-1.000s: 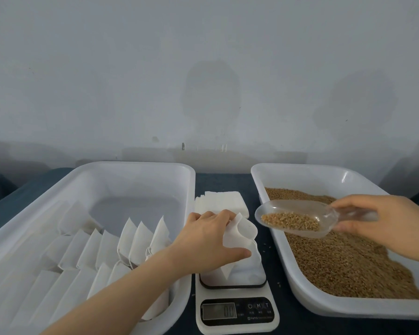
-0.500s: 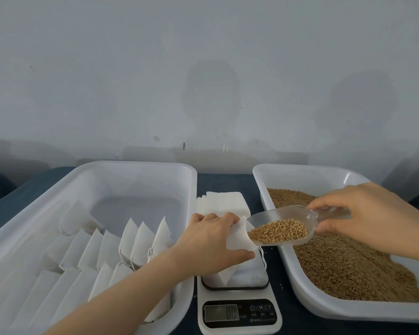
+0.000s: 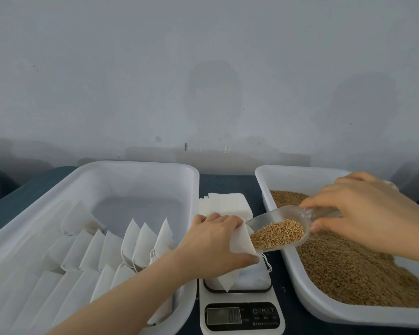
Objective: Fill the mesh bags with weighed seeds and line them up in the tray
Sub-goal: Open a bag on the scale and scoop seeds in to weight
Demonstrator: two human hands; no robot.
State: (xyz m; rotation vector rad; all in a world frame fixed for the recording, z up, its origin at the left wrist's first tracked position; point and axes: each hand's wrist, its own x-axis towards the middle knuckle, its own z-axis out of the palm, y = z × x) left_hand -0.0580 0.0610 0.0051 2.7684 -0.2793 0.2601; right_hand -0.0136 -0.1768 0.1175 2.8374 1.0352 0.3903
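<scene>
The scale (image 3: 242, 297) is seen as smooth white plastic, with a glossy black panel at its front. Left of the scale, the tray (image 3: 131, 180) is made of smooth, slightly shiny white plastic; the seed tray (image 3: 300, 180) right of it looks the same. Above the scale, the mesh bag (image 3: 241, 240) is of thin matt white fabric and the scoop (image 3: 298, 215) of clear glossy plastic. The seeds (image 3: 278, 234) in it look dry and grainy. Behind the scale, the table (image 3: 225, 183) is covered in dark matt cloth.

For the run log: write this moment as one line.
step: filling | left hand: holds mesh bag over scale | right hand: holds scoop of seeds at bag mouth | tray: rows of bags
</scene>
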